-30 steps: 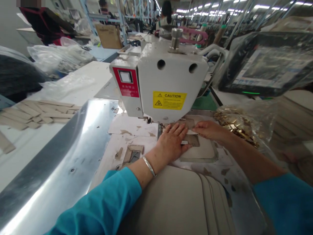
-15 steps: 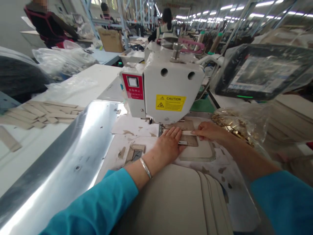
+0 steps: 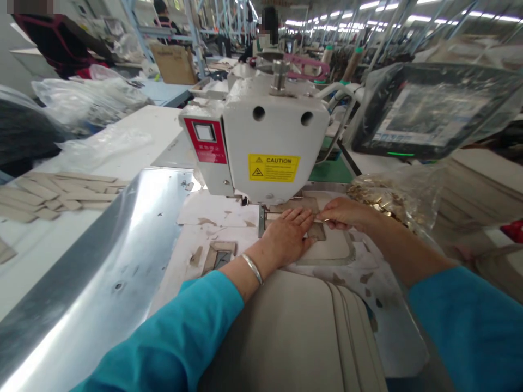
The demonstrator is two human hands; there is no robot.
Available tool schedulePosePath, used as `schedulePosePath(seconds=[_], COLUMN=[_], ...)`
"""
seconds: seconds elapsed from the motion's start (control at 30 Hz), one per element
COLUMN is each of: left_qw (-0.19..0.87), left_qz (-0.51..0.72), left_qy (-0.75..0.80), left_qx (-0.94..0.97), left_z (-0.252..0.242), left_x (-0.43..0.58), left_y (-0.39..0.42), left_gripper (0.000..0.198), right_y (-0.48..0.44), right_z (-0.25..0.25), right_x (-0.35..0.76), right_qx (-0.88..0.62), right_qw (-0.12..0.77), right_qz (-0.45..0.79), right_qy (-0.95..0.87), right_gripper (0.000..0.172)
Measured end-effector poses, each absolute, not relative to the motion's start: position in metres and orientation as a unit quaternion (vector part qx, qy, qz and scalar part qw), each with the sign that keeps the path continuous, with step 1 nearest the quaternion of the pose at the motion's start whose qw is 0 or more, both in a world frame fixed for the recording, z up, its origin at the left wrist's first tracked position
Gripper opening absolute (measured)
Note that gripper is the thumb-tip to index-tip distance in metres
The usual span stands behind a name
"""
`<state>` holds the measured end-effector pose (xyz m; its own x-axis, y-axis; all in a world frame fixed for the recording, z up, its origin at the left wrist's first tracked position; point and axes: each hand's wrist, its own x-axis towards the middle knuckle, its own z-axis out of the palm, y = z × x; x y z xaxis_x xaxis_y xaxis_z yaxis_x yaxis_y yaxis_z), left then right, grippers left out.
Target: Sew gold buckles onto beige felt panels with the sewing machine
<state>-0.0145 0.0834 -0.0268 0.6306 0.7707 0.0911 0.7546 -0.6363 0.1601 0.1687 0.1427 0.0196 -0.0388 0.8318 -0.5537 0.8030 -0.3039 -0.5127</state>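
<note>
My left hand (image 3: 289,235) lies flat with its fingers stretched out, pressing on a narrow beige strip (image 3: 273,216) and the brown template plate (image 3: 298,204) under the sewing machine head (image 3: 274,144). Only the strip's left end shows clearly beside the fingers. My right hand (image 3: 345,213) is closed in a pinch at the strip's right end, close to the left fingertips. The fingers partly hide that end. Beneath the template is a flat beige panel with rounded corners (image 3: 337,245).
A stack of beige panels (image 3: 281,326) lies in front of me. More strips (image 3: 61,193) are heaped on the left table. A bag of gold-coloured metal pieces (image 3: 388,207) sits right, below a plastic-wrapped screen (image 3: 433,114). Other people (image 3: 57,38) are in the background.
My left hand has slid right and forward along the strip, covering more of it. My right hand has tightened into a pinch at its end. The view has shifted slightly.
</note>
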Motion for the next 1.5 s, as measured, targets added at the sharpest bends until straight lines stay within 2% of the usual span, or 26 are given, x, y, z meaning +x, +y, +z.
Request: schedulePosePath(seconds=[0.27,0.47,0.6,0.7,0.77,0.9,1.0,1.1,1.23,1.33,1.4,1.5], left_qw=[0.031,0.025,0.016,0.007,0.011,0.025,0.029,0.025,0.024,0.022,0.022,0.023], left_qz=[0.105,0.111,0.123,0.125,0.12,0.105,0.103,0.104,0.097,0.101,0.103,0.104], left_qy=[0.418,0.417,0.417,0.417,0.418,0.42,0.419,0.419,0.422,0.42,0.418,0.418], left_qx=[0.902,0.902,0.901,0.9,0.9,0.901,0.902,0.902,0.901,0.902,0.902,0.902], left_z=[-0.033,-0.034,-0.038,-0.039,-0.038,-0.037,-0.038,-0.036,-0.032,-0.032,-0.033,-0.034], left_x=[-0.009,-0.009,-0.009,-0.009,-0.009,-0.009,-0.009,-0.009,-0.009,-0.008,-0.009,-0.009], left_y=[0.085,0.085,0.086,0.086,0.087,0.089,0.09,0.089,0.086,0.086,0.087,0.087], left_gripper=[0.062,0.061,0.062,0.066,0.068,0.07,0.07,0.069,0.068,0.069,0.069,0.069], right_y=[0.146,0.143,0.136,0.132,0.131,0.129,0.127,0.126,0.132,0.138,0.139,0.136], right_z=[0.019,0.013,0.022,0.029,0.03,0.024,0.02,0.022,0.025,0.018,0.013,0.011], right_x=[0.17,0.166,0.16,0.158,0.16,0.17,0.175,0.173,0.163,0.158,0.157,0.158], right_qx=[-0.692,-0.697,-0.678,-0.643,-0.667,-0.689,-0.674,-0.707,-0.716,-0.695,-0.689,-0.669], right_qw=[-0.028,0.001,-0.02,0.01,0.063,0.195,0.242,0.2,0.058,-0.015,-0.029,0.009], right_qz=[0.387,0.358,0.199,0.097,0.163,0.453,0.528,0.449,0.251,0.216,0.222,0.191], right_qy=[-0.609,-0.621,-0.707,-0.759,-0.725,-0.531,-0.457,-0.508,-0.649,-0.685,-0.69,-0.718], right_gripper=[0.033,0.031,0.031,0.028,0.025,0.026,0.025,0.026,0.025,0.023,0.02,0.014])
